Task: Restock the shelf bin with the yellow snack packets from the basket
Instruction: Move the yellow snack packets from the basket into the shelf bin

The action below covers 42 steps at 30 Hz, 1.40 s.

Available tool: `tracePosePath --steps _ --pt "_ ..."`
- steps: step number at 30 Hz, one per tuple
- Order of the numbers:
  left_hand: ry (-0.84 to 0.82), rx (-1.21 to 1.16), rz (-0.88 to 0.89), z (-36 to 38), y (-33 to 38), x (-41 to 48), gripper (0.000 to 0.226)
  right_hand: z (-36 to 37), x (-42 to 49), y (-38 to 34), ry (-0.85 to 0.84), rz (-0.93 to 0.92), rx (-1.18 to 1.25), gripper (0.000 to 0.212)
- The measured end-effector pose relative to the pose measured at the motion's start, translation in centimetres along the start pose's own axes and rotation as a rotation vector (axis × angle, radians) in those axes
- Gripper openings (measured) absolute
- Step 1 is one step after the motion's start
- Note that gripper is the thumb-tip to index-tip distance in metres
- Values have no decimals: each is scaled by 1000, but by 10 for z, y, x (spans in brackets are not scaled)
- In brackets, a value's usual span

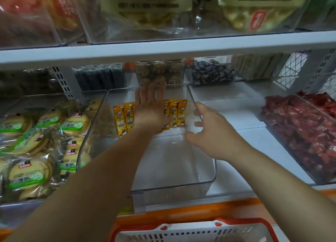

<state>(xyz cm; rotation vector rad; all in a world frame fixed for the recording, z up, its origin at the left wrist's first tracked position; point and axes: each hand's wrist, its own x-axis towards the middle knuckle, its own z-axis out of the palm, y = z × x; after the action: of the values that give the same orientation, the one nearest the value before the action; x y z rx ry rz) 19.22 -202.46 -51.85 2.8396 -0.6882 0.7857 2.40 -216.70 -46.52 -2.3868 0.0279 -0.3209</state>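
Note:
A clear plastic shelf bin (pixel 203 176) sits in the middle of the lower shelf. Several yellow snack packets (pixel 127 117) stand in a row at its back. My left hand (pixel 151 105) lies flat against the middle of that row with straight fingers, hiding some packets. My right hand (pixel 209 127) is at the bin's right wall, fingers curled round the wall's top edge. The white basket (pixel 192 231) with red rim shows at the bottom edge; its contents are not visible.
A bin of green-labelled round biscuit packs (pixel 45 141) stands to the left, a bin of red wrapped snacks (pixel 305 131) to the right. Bare white shelf lies between the middle and right bins. The upper shelf edge (pixel 163 49) hangs overhead.

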Motion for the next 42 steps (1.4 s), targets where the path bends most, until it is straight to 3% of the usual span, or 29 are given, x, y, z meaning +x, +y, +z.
tracePosePath --steps 6,9,12,14,17,21,28,31,34,38,42 --pt "-210 -68 10 -39 1 2 123 -1 1 -1 -9 37 -37 54" --pt "-287 -96 20 -84 1 -15 97 -5 -2 -9 19 71 -159 50" --pt "-370 -248 2 -134 1 -49 59 -15 -9 -27 64 49 -548 51" --pt "-423 -336 28 -166 0 -84 43 -23 -19 -43 71 20 -675 54" --pt "-522 -349 107 -205 -3 -138 30 -32 -44 -61 76 -13 -659 55" --pt "-728 -348 218 -227 -1 -194 25 -30 -96 -68 -10 -88 -525 40" --pt "-1006 -227 182 -158 17 -261 32 25 -178 -11 -424 -11 -450 23" --pt "-1091 -279 44 -104 21 -302 34 70 -204 30 -627 105 -384 8" --pt "-1159 -345 -163 -49 23 -346 42 122 -223 71 -714 176 -287 10" --pt "-1058 -366 -451 3 29 -395 56 191 -236 108 -691 217 -298 48" --pt "-907 -397 -563 40 33 -421 67 236 -235 133 -619 208 -402 77"
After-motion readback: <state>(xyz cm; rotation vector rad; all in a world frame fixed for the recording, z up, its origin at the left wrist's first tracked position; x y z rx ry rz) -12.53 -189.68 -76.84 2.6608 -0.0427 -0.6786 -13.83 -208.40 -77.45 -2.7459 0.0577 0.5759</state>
